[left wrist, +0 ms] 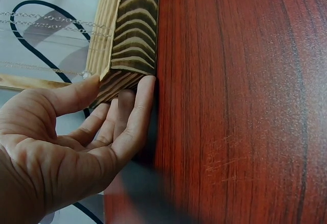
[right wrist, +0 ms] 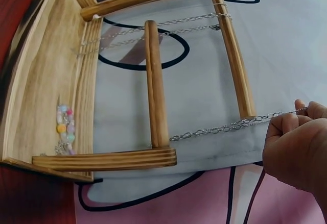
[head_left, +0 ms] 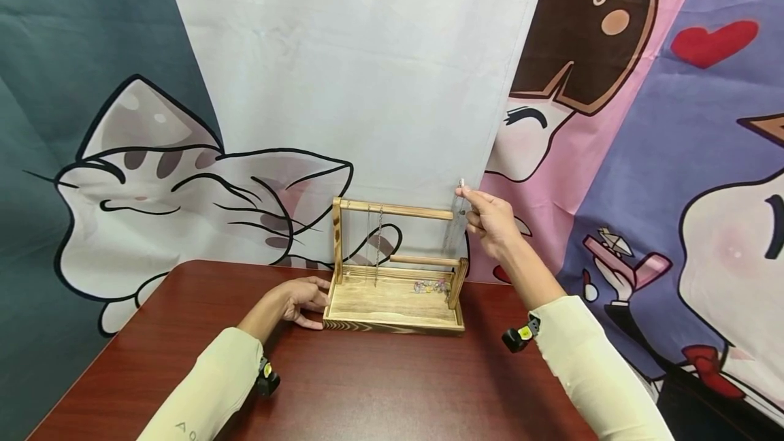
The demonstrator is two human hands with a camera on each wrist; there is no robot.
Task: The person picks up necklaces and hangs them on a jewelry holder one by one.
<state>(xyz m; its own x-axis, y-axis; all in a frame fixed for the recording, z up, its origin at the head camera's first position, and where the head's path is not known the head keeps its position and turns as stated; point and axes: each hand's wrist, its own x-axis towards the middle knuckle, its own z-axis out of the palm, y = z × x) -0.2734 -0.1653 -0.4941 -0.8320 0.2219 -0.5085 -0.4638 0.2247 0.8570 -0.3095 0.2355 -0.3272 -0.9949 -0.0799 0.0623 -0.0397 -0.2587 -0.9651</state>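
Note:
A wooden jewelry stand (head_left: 373, 305) with a tray base and two crossbars stands on the table. My left hand (head_left: 304, 299) holds the left end of its tray, thumb at the rim and fingers against the end wall in the left wrist view. My right hand (head_left: 492, 220) is raised beside the free right end of the upper bar (head_left: 404, 211). Between thumb and fingers it pinches a silver chain necklace (right wrist: 204, 131), which runs taut past that bar end toward the lower bar (right wrist: 156, 86). Other thin chains (head_left: 378, 243) hang from the upper bar's left part.
Pastel beaded jewelry (head_left: 431, 286) lies in the tray's right part. The reddish-brown wooden table (head_left: 367, 386) extends toward me and to both sides. Right behind it hangs a cartoon-printed cloth (head_left: 367, 87).

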